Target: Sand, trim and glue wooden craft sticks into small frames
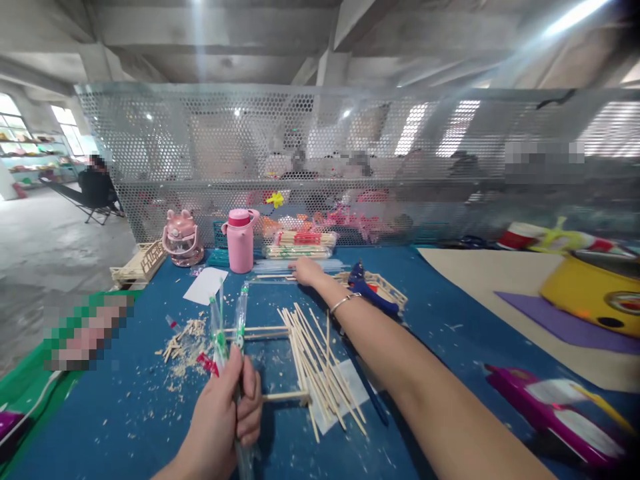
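Observation:
My left hand is closed around clear plastic wrappers with green and red print, held upright above the blue table. My right hand reaches to the far side, over clear plastic strips lying in front of packed stick bundles; its fingers are small and partly blurred, so a hold cannot be made out. Between my arms, loose wooden sticks lie fanned out over white paper. Beside my left hand are broken stick bits and a few joined sticks.
A pink bottle and a pink jug stand at the back left. Near my right forearm lies a blue glue gun. To the right are a yellow pot and a purple item. A perforated metal screen spans the back.

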Tool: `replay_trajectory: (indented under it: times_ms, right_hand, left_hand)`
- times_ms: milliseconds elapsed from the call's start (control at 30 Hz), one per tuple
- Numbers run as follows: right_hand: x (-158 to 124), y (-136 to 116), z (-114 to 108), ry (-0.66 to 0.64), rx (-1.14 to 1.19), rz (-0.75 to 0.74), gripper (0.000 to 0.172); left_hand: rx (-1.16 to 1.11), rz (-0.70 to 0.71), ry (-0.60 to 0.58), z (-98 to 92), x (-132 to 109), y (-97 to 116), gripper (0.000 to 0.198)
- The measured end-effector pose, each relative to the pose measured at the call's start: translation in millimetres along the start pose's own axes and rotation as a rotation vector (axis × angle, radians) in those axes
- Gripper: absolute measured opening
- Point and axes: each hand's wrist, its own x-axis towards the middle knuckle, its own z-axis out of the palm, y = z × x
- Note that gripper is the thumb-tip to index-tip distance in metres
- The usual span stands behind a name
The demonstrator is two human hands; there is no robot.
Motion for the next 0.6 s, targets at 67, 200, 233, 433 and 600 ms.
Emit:
replay_trajectory:
  times_ms: [67,200,233,433,600]
  right_hand:
    - [6,5,3,-0.001,-0.013,-0.024,0.03]
    - [12,10,3,-0.039,-0.032,-0.065,0.031]
    - [13,10,2,-0.056,-0.035,-0.074,0.031]
    - [16,5,2,-0.053,-0.04,-0.124,0.029]
    - [19,-10,10,-0.018,-0.005,-0.228,0.03]
  left_hand:
    - [-0.007,-0.005,-0.005,-1.1,1,-1,0.051]
    - [-0.013,-0.007,-0.006,-2.6,4,-3,0.053]
    - [-0.014,-0.009,-0.005,-2.7,4,-3,0.053]
    - [-0.051,-0.016,-0.023,-1.6,4,1,0.05]
    - [-0.085,-0.019,-0.023,-1.8,4,3,0.049]
